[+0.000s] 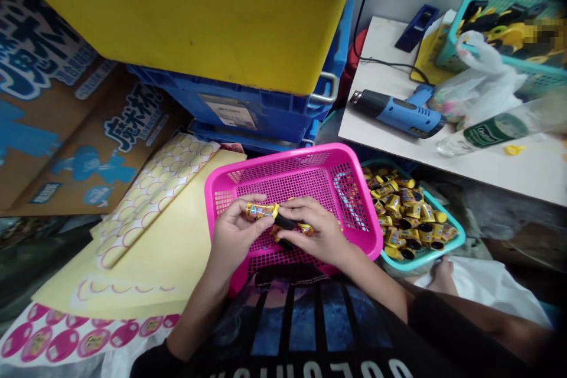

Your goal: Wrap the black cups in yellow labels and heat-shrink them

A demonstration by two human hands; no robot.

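My left hand (234,233) is closed on a small yellow-wrapped toy piece (261,210) and holds it over a pink plastic basket (349,171). My right hand (316,230) pinches the right end of the same piece and also covers a black round part (283,223). Both hands meet above the middle of the basket, which rests on my lap. More small yellow pieces lie under my right hand, partly hidden.
A teal basket (456,239) full of several yellow and black pieces sits right of the pink one. Yellow sticker sheets (155,248) lie at left, pink round stickers (66,336) below. A white table holds a blue heat gun (398,112), a bottle (491,130) and another teal basket (456,23). Blue crates (248,106) stand behind.
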